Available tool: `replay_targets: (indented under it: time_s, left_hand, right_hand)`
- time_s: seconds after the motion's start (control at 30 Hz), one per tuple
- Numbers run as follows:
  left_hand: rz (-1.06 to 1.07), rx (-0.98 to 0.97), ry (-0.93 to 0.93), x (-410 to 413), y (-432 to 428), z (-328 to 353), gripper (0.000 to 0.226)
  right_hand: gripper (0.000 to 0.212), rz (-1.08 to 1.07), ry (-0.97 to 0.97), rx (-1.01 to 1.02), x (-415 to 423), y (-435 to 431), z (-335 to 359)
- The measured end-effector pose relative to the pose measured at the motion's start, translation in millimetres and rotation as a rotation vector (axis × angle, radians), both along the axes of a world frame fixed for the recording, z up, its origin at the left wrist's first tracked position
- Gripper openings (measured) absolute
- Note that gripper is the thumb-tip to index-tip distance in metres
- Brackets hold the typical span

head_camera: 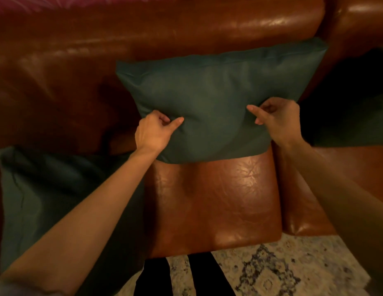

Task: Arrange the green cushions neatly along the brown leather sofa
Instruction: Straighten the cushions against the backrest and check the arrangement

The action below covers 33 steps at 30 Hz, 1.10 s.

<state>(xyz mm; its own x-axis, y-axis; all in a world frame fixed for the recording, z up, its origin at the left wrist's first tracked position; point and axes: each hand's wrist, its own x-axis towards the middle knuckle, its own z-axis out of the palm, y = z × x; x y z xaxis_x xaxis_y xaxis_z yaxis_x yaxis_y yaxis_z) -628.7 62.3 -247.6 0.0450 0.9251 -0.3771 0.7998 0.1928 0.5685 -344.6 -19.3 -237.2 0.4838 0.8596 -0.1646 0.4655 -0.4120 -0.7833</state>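
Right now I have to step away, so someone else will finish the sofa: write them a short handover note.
Left hand: pinching the lower left edge of the middle green cushion.
Right hand: pinching its lower right edge.
That cushion stands against the brown leather sofa's backrest, its bottom on the seat cushion, slightly tilted.
Another green cushion lies slumped on the seat to the left; a third sits in shadow on the right.
Done: the middle one is nearly placed.
Left: straighten it and let go, then prop up the left one and check the right one.
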Motion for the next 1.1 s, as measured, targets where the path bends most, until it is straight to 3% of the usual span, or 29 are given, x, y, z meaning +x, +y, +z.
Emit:
replay_targets:
  time_s: [0.17,0.3,0.5,0.67,0.8,1.1]
  left_hand:
    - [0.064,-0.012,0.011,3,-2,2,0.040]
    - [0.132,-0.012,-0.142,-6,-30,2,0.026]
    - [0.099,-0.120,-0.328,-11,-75,39,0.017]
    - [0.039,-0.193,-0.424,-16,-146,87,0.030]
    - [0.023,-0.281,-0.416,-25,-218,122,0.028]
    - [-0.002,-0.085,-0.465,-24,-323,196,0.018]
  right_hand:
    - [0.042,0.031,-0.036,-0.009,3,1,-1]
    - [0.037,0.037,-0.035,-0.011,0,-10,-5]
    - [0.009,0.113,0.203,-0.090,-26,-57,17]
    - [0.025,0.152,0.339,-0.185,-66,-124,42]
    - [0.026,0.173,0.402,-0.211,-99,-181,77]
    - [0.019,0.244,0.327,-0.072,-135,-280,157]
